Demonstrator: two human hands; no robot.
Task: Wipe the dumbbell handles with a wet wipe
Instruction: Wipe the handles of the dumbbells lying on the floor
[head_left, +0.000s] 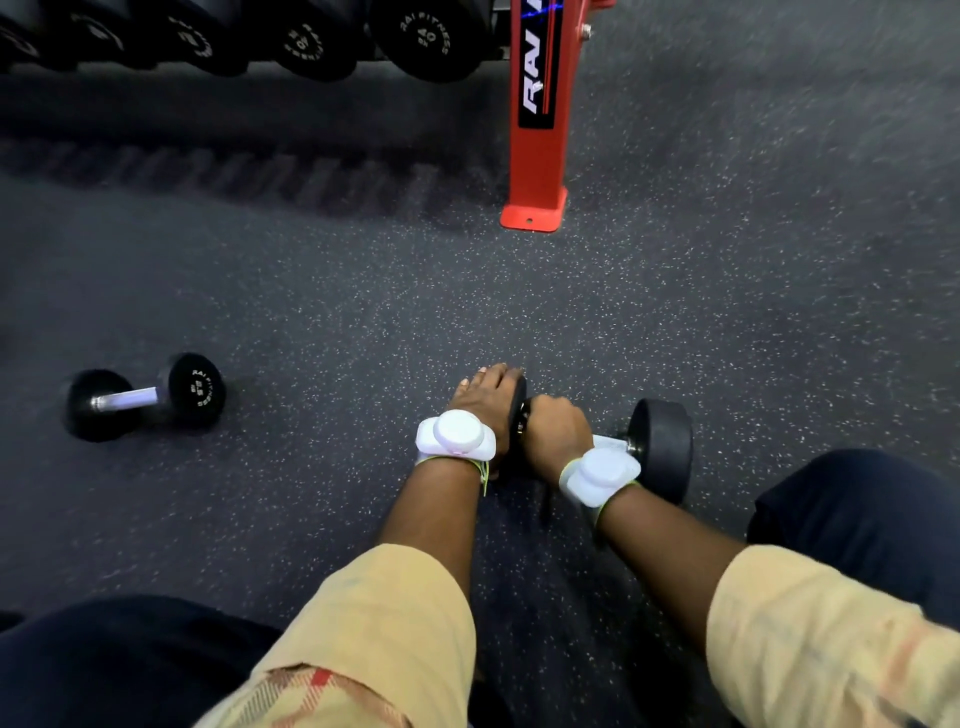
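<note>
A small black dumbbell (660, 447) lies on the speckled floor just ahead of my knees. My left hand (480, 402) rests flat against its left head, fingers straight. My right hand (553, 434) is curled round the handle, hiding most of it. A scrap of white wipe (610, 443) shows on the handle beside my right wrist. A second black dumbbell (145, 397) with a bare shiny handle lies apart at the left.
A red rack upright (537, 114) is bolted to the floor straight ahead. A row of large black dumbbells (311, 41) sits on the rack at the top left. My dark-trousered knees (857, 514) frame the bottom corners.
</note>
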